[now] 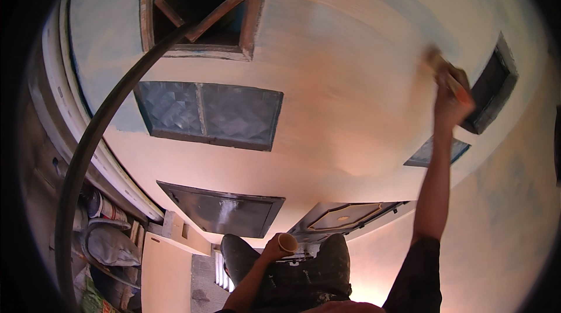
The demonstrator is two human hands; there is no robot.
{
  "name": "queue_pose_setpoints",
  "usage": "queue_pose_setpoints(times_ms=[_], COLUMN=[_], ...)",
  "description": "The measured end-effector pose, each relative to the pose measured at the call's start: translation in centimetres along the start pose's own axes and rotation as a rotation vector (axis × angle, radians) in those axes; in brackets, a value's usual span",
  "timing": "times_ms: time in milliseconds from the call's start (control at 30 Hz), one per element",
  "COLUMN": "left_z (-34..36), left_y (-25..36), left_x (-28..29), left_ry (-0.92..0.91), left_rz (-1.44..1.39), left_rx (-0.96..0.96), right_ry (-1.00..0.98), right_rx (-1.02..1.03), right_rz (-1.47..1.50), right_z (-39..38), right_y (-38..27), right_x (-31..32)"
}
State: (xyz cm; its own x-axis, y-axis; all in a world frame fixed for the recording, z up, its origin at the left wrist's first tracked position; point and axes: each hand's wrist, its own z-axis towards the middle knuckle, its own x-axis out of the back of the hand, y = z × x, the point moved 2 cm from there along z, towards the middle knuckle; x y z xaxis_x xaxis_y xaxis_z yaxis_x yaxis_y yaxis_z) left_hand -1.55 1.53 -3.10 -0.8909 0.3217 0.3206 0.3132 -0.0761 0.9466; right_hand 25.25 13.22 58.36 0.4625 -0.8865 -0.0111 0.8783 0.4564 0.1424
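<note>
My right hand [450, 102] is raised at the upper right, closed on a paintbrush with an orange handle [463, 94]; its blurred bristles [432, 54] are against a cream-painted wall [345, 114], beside a dark recessed opening [491, 88]. Streaks of pale blue and peach mark the wall around the brush. Low in the middle, my left hand [274, 250] grips a small cup [287, 241] with pale contents or lining, which I cannot make out, above my dark, paint-spotted trousers [321, 272].
Left of the brush are a wood-framed opening [248, 32] and a patterned glass window [234, 115]. A long dark bar [99, 126] curves down the left. Lower are a dark panel [204, 208], a gold-trimmed door [345, 216], a pale box [160, 272] and piled containers and sacks [114, 243].
</note>
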Motion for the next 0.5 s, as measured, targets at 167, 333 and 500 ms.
queue_pose_setpoints(times_ms=[167,333,500], left_z=[0.1,-0.3,0.2], left_y=[0.7,0.5,0.2], left_x=[0.1,0.7,0.2], left_ry=[-0.009,0.03,0.02], left_rz=[-0.024,-0.011,-0.007], left_rx=[-0.036,0.006,0.004], right_ry=[0.11,0.131,0.151], right_rx=[0.134,-0.047,-0.07], right_rz=[0.223,0.515,0.618], right_z=[2.2,5.4,4.8], right_y=[-11.6,-18.2,-16.2], right_x=[-8.9,-11.3,-11.9])
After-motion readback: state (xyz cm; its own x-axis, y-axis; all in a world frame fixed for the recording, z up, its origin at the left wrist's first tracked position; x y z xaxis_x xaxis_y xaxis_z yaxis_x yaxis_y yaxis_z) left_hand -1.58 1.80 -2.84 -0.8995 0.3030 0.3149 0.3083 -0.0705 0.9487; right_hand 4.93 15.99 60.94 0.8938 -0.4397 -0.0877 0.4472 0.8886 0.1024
